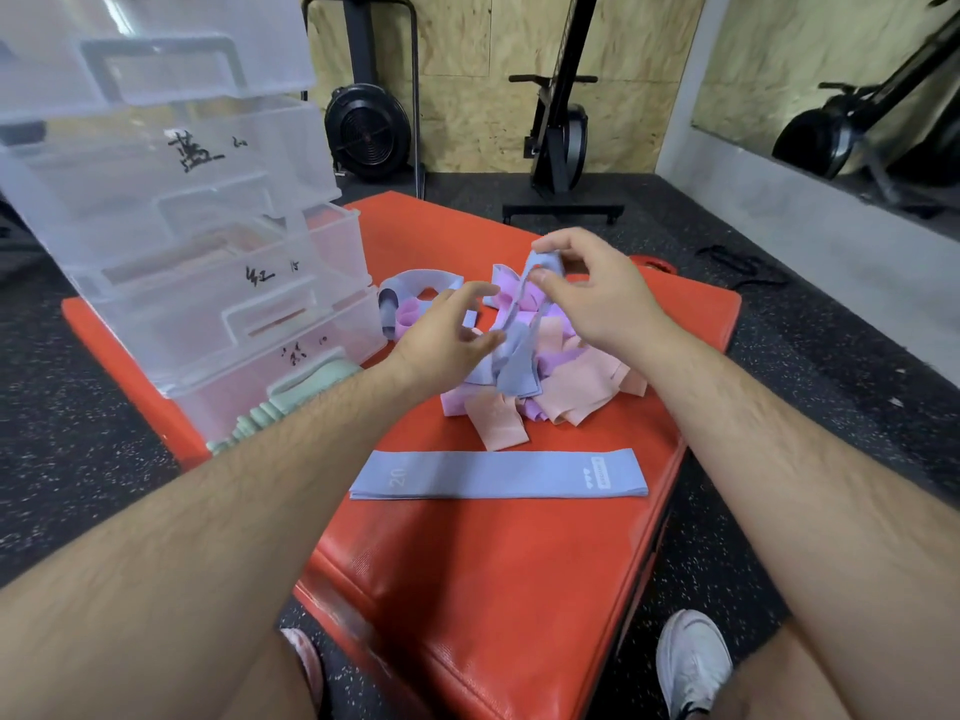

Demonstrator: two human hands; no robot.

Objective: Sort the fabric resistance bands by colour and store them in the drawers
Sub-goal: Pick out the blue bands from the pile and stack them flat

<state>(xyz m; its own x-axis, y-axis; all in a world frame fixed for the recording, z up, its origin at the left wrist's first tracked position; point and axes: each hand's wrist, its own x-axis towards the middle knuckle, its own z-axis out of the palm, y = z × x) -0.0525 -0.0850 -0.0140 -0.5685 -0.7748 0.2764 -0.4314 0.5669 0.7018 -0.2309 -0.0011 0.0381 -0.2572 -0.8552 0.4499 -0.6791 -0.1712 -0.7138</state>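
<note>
I see the right hand [592, 293] pinching the top of a blue band [514, 356] between thumb and fingertips, lifted so it hangs down onto the pile of pink and lilac bands [582, 376] in the middle of the red surface [493, 563]. The left hand [441, 330] is open with loosely spread fingers, just beside the hanging part; I cannot tell whether it touches it. Nearer to me, flat blue bands [498, 475] lie stacked lengthwise on the surface. At the left stands a clear drawer unit [182, 226] with handwritten labels, and green bands [291, 397] show in its pulled-out bottom drawer [249, 392]. A looped blue band [421, 283] lies between the unit and the pile.
</note>
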